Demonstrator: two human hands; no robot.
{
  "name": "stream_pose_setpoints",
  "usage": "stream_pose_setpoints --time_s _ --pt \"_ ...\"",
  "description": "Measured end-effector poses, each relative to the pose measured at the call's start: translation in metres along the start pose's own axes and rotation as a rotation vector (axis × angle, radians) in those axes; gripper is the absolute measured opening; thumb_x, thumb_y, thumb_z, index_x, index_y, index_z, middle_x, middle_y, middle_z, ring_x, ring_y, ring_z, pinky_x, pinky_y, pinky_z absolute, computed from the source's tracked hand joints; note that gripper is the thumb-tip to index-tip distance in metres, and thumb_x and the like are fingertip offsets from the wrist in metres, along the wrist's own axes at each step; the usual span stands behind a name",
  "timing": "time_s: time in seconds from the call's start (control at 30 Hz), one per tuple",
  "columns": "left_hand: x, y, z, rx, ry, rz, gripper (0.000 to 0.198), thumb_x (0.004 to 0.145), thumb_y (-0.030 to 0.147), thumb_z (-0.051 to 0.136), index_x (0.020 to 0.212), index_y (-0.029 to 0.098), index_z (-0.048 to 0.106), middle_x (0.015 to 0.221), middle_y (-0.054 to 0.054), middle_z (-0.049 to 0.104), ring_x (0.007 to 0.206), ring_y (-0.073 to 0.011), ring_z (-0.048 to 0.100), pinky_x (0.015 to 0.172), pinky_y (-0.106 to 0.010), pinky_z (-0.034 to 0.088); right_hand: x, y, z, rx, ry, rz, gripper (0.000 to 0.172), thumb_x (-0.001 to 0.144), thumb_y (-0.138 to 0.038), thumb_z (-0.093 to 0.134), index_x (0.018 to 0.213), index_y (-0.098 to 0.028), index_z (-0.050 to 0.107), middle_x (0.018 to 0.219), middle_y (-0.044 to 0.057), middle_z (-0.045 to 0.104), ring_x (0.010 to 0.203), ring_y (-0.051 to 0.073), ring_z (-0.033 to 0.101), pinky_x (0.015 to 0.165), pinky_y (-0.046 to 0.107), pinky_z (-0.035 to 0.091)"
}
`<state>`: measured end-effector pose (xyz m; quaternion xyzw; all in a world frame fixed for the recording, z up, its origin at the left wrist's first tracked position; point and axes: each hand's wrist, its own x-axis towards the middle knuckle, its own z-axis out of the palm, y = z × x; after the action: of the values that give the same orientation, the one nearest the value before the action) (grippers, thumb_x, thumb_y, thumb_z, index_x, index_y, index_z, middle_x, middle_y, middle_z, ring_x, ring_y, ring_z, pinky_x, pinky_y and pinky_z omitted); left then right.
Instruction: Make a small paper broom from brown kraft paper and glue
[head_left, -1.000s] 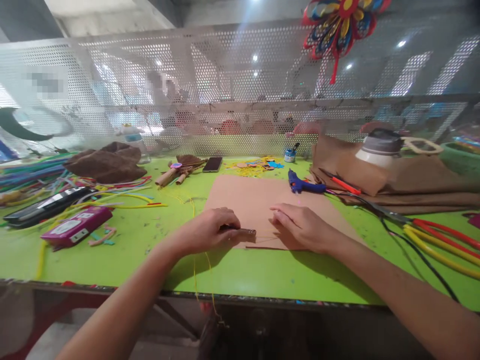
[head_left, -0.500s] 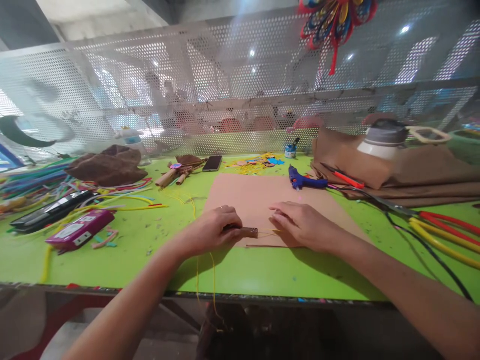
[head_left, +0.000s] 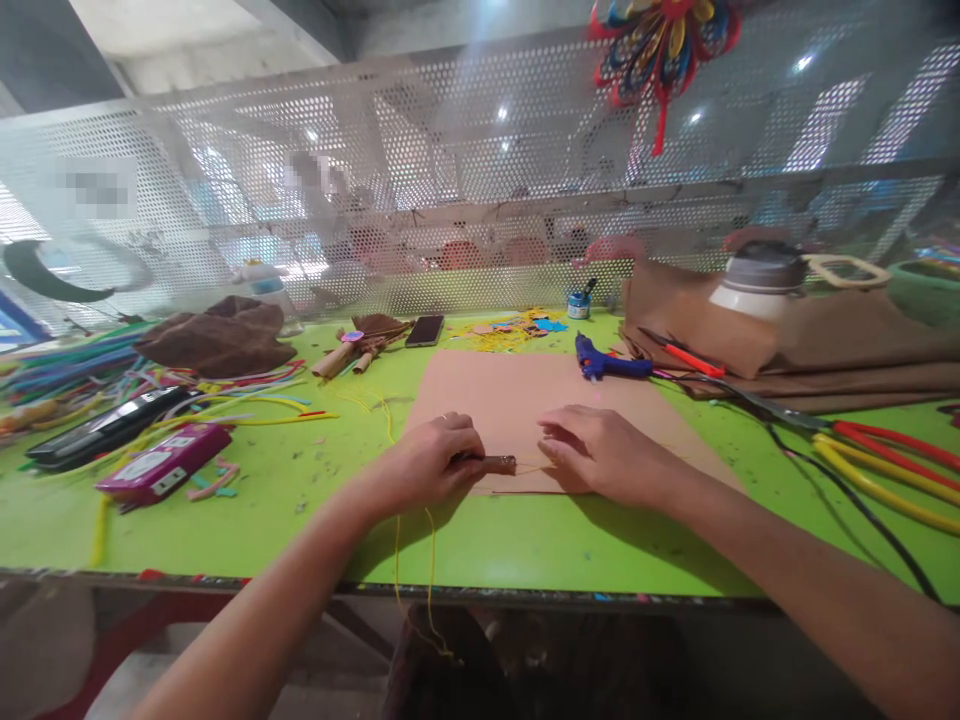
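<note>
My left hand (head_left: 436, 458) is closed around a thin brown rolled tube (head_left: 501, 465), whose end sticks out to the right. From that end a fine yellow thread (head_left: 531, 467) runs toward my right hand (head_left: 600, 455). My right hand rests low over the brown paper sheet (head_left: 502, 390), with a gap between thumb and forefinger; the thread passes at or beneath its fingers. More yellow thread (head_left: 431, 555) hangs below my left wrist over the table edge.
A blue glue gun (head_left: 611, 362) lies on the sheet's far right corner. Red-handled scissors (head_left: 862, 435) and a black cord lie right. A phone (head_left: 425, 330), brown paper rolls (head_left: 337, 360), a purple box (head_left: 165, 465) and a brown paper stack with a jar (head_left: 761, 280) stand around.
My right thumb and forefinger have parted slightly. My left hand stays around the tube almost unmoved. The view has shifted a little.
</note>
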<state>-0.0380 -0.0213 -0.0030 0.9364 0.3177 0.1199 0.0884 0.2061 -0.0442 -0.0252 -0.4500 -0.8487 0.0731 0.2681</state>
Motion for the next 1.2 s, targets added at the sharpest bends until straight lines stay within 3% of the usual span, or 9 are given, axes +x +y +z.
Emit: stream_pose_setpoints --time_s 0.17,0.33,0.57,0.9,1.2 --pt "-0.001 -0.001 0.002 0.007 0.005 0.010 0.023 0.091 0.028 0.049 0.083 0.016 0.066 0.081 -0.006 0.056 0.077 -0.0157 0.053 0.069 -0.026 0.042 -0.005 -0.015 -0.002 -0.064 0.098 -0.271 0.010 0.085 -0.018 0.056 0.087 -0.014 0.065 0.093 0.011 0.061 0.093 0.023 0.050 0.081 0.037 0.041" --pt "-0.001 -0.002 0.003 0.007 0.022 0.023 0.021 0.090 0.028 0.050 0.083 0.016 0.066 0.080 -0.005 0.056 0.076 -0.0151 0.053 0.068 -0.025 0.041 -0.007 -0.027 0.001 -0.255 -0.018 -0.376 0.013 0.086 -0.019 0.055 0.075 -0.016 0.061 0.083 0.008 0.057 0.085 0.022 0.045 0.072 0.035 0.035" --pt "-0.002 -0.005 0.006 0.023 0.032 0.042 0.017 0.087 0.024 0.052 0.078 0.015 0.063 0.077 -0.005 0.056 0.073 -0.0147 0.052 0.067 -0.025 0.040 -0.008 -0.032 0.013 -0.394 -0.120 -0.409 0.014 0.088 -0.011 0.049 0.080 -0.013 0.061 0.082 0.008 0.057 0.082 0.021 0.045 0.071 0.034 0.036" --pt "-0.001 -0.009 0.012 0.041 0.062 0.074 0.015 0.084 0.022 0.053 0.075 0.016 0.063 0.075 -0.004 0.056 0.071 -0.0145 0.052 0.065 -0.024 0.039 -0.010 -0.028 0.023 -0.395 -0.124 -0.460 0.016 0.088 -0.006 0.047 0.080 -0.012 0.059 0.080 0.009 0.056 0.078 0.021 0.046 0.068 0.033 0.038" --pt "-0.001 -0.010 0.015 0.102 0.089 0.093 0.014 0.081 0.021 0.055 0.067 0.017 0.057 0.072 -0.003 0.053 0.070 -0.0150 0.051 0.064 -0.025 0.039 -0.004 -0.023 0.028 -0.371 -0.102 -0.359 0.017 0.088 -0.005 0.043 0.078 -0.014 0.053 0.079 0.008 0.055 0.072 0.019 0.046 0.063 0.032 0.035"
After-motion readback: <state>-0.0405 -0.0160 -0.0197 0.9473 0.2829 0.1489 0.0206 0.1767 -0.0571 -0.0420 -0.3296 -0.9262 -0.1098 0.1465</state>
